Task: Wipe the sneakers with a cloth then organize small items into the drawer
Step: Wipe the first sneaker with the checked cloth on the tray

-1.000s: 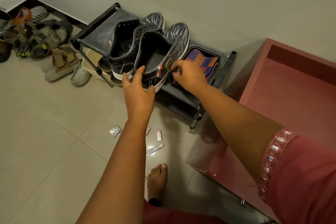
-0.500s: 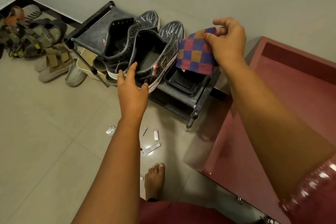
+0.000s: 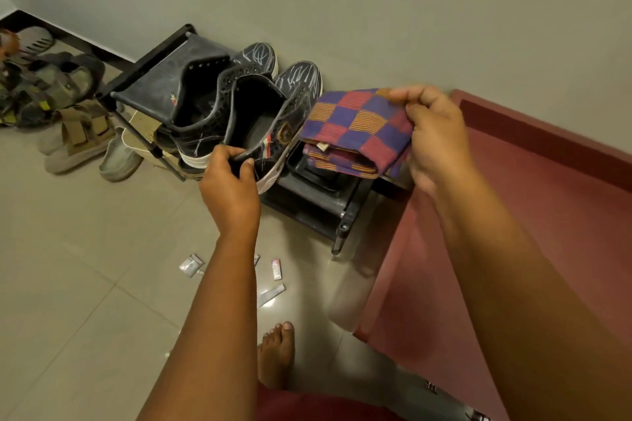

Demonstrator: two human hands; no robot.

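Two black high-top sneakers stand on a black shoe rack (image 3: 314, 205) against the wall. My left hand (image 3: 231, 188) grips the heel collar of the nearer sneaker (image 3: 270, 123); the other sneaker (image 3: 205, 106) stands just left of it. My right hand (image 3: 431, 137) pinches a folded checked cloth (image 3: 355, 130) in purple, red and orange, held above the rack's right end, beside the nearer sneaker's toe. Several small packets lie on the tiled floor below the rack: a silver packet (image 3: 191, 265), a pink packet (image 3: 276, 269) and a silver strip (image 3: 271, 295).
A dark red drawer or cabinet top (image 3: 533, 215) fills the right side, touching the wall. Sandals and slippers (image 3: 78, 143) are piled on the floor at the left. My bare foot (image 3: 277, 352) stands on the tiles near the packets.
My right hand lifted the checked cloth off the rack and now holds it lower, beside the sneaker. My left hand went from resting on the sneaker's heel to gripping its collar.
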